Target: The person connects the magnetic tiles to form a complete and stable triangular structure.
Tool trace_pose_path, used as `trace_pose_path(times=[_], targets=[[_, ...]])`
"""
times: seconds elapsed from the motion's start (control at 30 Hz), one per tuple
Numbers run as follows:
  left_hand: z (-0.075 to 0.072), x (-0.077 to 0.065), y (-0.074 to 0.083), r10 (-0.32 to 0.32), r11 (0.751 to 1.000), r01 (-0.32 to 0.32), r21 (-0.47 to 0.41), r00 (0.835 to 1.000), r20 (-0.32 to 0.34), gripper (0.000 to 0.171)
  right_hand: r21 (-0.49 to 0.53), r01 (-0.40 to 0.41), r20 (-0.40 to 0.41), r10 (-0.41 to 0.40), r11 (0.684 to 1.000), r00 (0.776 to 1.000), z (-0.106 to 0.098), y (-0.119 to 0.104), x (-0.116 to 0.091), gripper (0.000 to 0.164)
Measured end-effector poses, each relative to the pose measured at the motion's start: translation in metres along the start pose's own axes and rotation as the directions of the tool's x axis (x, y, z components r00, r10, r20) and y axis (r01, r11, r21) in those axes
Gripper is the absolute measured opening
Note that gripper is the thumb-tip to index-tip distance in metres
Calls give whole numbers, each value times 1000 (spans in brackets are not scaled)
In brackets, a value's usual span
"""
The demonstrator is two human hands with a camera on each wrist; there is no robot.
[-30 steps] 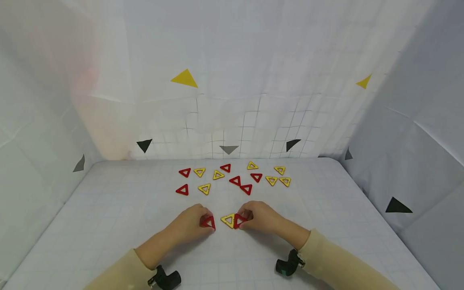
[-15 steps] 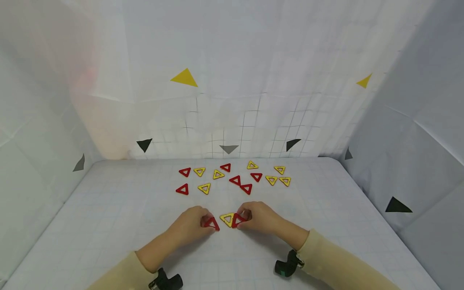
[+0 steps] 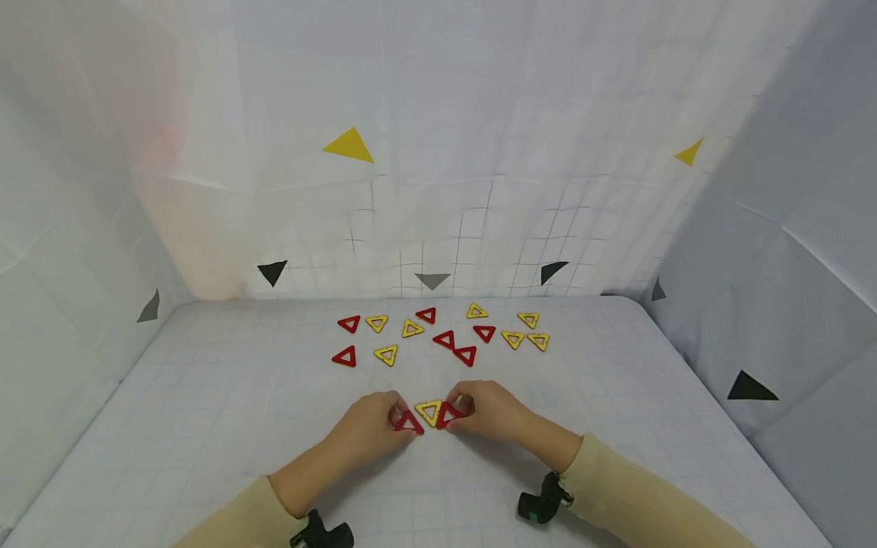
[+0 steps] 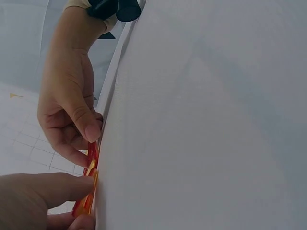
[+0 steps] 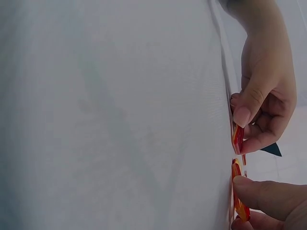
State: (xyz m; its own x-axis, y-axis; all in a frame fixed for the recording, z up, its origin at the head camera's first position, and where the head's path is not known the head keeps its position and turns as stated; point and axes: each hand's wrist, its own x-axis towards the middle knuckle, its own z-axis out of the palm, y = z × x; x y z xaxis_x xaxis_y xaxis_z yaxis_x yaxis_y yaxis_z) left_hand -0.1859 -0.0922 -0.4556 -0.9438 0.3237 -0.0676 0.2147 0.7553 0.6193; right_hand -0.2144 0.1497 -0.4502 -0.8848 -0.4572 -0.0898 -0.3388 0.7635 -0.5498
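Observation:
My left hand (image 3: 370, 426) pinches a red triangular magnetic-looking tile (image 3: 416, 424) by its left side in the head view. Just right of it lies a yellow triangle tile (image 3: 428, 403) with a hollow centre. My right hand (image 3: 489, 411) pinches another red triangle (image 3: 441, 416), which sits edge to edge with the yellow one. The left red tile stands close to the yellow tile; whether they touch is hard to tell. In the right wrist view a narrow gap shows between the left hand's tile (image 5: 238, 139) and the pieces at my right hand (image 5: 273, 199).
Several loose red and yellow triangle tiles, among them a red one (image 3: 465, 355) and a yellow one (image 3: 387, 355), lie scattered farther back on the white table (image 3: 205, 396). A white sheet wall (image 3: 438, 152) with stuck-on triangles rises behind them.
My left hand has moved right with its red tile, turning it and narrowing the gap to the yellow tile. The yellow tile and my right hand's red tile have shifted slightly left and turned.

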Motion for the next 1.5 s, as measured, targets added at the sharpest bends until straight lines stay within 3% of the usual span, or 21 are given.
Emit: trace_pose_path(times=[0.83, 1.13, 1.5], targets=[[6, 3, 0, 35, 999, -34, 15, 999, -31, 34, 11, 14, 13, -14, 1000, 1000, 1, -3, 0, 31], [1, -1, 3, 31, 999, -31, -28, 1000, -3, 33, 25, -10, 25, 9, 1000, 1000, 0, -4, 0, 32], [-4, 1, -4, 29, 992, -20, -121, 997, 72, 36, 37, -10, 32, 9, 999, 999, 0, -2, 1, 34]])
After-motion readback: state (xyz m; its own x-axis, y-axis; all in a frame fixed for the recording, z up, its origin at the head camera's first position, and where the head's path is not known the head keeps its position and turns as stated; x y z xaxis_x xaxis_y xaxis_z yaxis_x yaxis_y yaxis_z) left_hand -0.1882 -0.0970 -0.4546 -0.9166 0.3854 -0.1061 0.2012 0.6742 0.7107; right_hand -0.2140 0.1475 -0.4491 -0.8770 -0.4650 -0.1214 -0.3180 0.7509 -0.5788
